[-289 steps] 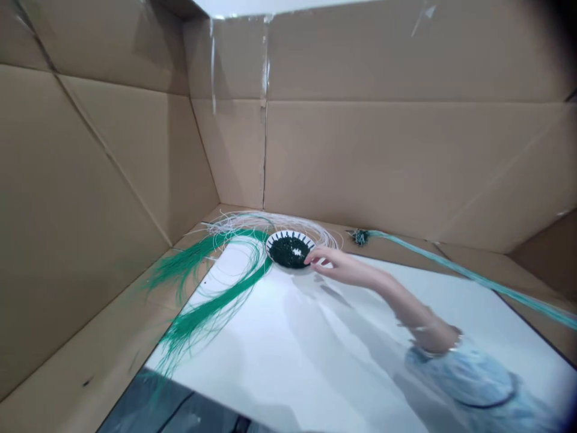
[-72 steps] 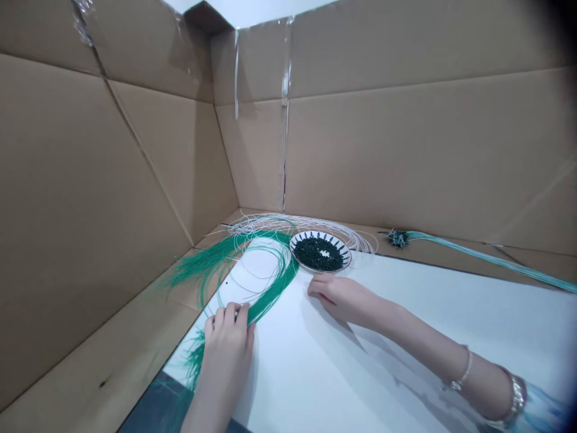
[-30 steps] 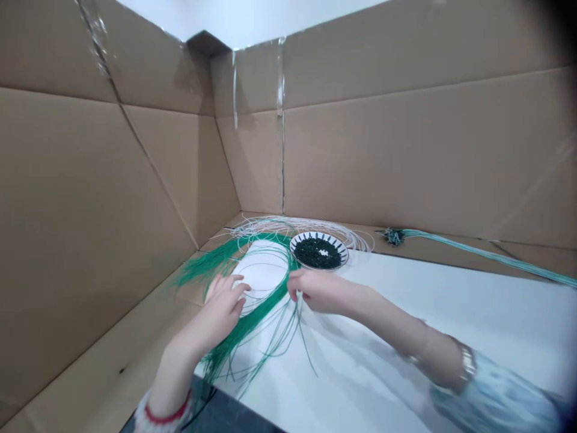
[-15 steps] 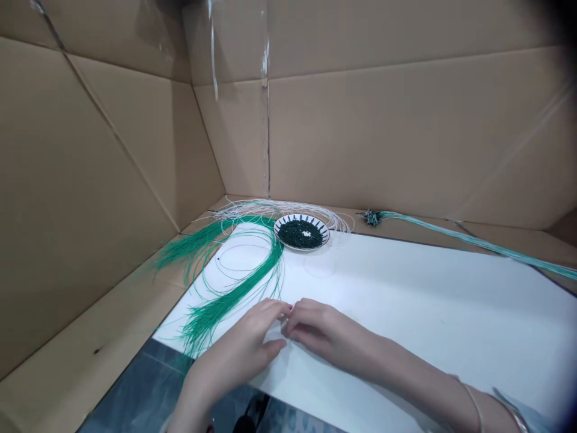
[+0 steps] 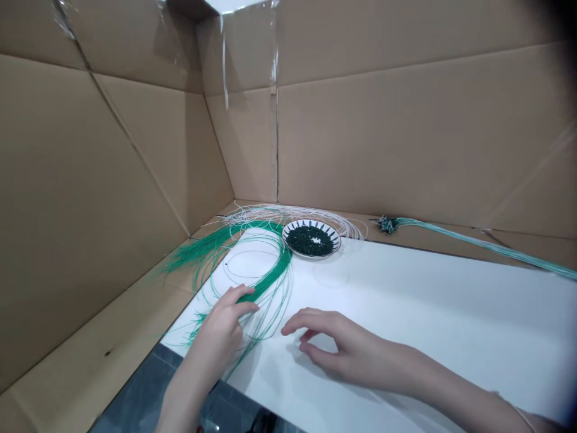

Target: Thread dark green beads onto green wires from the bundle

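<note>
My left hand point(image 5: 225, 319) reaches over the bundle of thin green strands point(image 5: 271, 275) on the white board. Its thumb and fingers are apart, with the bundle passing beneath and between them; whether they press on it I cannot tell. To the right, just above the board, my right hand point(image 5: 338, 343) has its fingers curved and apart from the thumb. Nothing shows in it. Beyond both hands stands a patterned plate point(image 5: 334, 248) heaped with small dark green pieces.
White strands point(image 5: 302, 210) lie coiled behind the plate. At the back right a pale green bundle point(image 5: 469, 240) ends in a dark knotted cluster point(image 5: 387, 224). Cardboard walls point(image 5: 406, 132) enclose the white board point(image 5: 406, 288) at the back and left.
My left hand has moved left, away from my right hand and onto the green strands. My right hand has opened its fingers. The view has shifted slightly.
</note>
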Demonstrator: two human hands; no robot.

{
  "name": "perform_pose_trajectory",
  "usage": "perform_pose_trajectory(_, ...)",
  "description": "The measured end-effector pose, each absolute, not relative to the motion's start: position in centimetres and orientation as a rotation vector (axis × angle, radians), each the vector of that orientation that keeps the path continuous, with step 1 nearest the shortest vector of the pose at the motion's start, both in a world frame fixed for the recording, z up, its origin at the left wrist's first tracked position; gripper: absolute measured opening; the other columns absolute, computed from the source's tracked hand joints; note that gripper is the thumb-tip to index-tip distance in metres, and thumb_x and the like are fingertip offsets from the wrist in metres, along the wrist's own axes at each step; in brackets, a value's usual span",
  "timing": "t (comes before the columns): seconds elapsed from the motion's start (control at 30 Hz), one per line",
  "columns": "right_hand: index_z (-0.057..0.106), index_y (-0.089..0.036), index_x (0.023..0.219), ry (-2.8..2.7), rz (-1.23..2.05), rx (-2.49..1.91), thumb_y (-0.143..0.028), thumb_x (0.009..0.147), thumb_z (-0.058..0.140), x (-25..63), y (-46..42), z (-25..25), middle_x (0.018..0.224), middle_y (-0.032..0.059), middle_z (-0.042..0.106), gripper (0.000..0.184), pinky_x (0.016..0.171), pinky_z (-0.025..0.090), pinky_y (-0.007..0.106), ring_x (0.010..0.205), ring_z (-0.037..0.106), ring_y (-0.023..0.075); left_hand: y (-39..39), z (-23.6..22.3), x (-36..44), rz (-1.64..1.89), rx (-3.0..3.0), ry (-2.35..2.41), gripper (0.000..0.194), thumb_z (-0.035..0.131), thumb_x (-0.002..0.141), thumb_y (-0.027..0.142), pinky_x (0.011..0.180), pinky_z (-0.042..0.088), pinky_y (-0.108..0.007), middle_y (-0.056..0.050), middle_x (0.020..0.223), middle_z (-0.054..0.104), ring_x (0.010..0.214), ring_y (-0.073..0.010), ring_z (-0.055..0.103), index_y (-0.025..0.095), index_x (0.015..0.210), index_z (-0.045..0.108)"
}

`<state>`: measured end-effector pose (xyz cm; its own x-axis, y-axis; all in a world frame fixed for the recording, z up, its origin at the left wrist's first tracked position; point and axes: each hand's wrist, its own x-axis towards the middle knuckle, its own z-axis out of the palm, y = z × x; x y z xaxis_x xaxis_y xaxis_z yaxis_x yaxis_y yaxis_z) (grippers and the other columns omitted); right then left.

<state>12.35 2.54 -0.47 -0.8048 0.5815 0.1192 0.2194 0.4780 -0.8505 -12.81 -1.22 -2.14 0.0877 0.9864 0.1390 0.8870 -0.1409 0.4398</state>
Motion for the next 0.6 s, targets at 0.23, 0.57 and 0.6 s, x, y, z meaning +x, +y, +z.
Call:
perform_pose_trajectory(0.23,0.073,-0.016,0.108,-2.644,0.814,-0.711,-0.006,0.098,0.058,7.8,9.6,0.5,0.114,0.0101,0.075,0.021,0.100,0.054,0.045,0.112,0.068,0.0247,-2.9,-1.6,-14.5,0.483,2.094,2.146,0.061,0.035,0.073,-0.011,0.120,0.040,-0.058,-0.022,0.149,0.060,0.141,-0.0369,0.054,0.007,0.113,0.077)
perform_pose_trajectory(0.57,0.066,-0.018,0.126,-2.790,0.773,-0.931,-0.030,0.101,0.067,-1.8,14.6,-1.4,0.129,0.0097,0.068,0.027,0.092,0.059,0.047,0.109,0.070,0.0254,-2.0,-2.8,-10.6,0.285,2.114,2.025,0.060,0.043,0.106,0.040,0.120,0.033,-0.066,-0.025,0.164,0.040,0.151,-0.0460,0.035,0.004,0.153,0.049)
perform_pose_trajectory(0.6,0.066,-0.018,0.126,-2.764,0.840,-0.930,-0.030,0.101,0.067,-2.2,14.9,-1.4,0.128,0.0096,0.068,0.027,0.091,0.060,0.046,0.108,0.070,0.0251,-1.6,-2.9,-9.9,0.291,2.099,2.035,0.066,0.043,0.105,0.044,0.120,0.030,-0.070,-0.028,0.164,0.037,0.151,-0.0484,0.032,0.000,0.154,0.046)
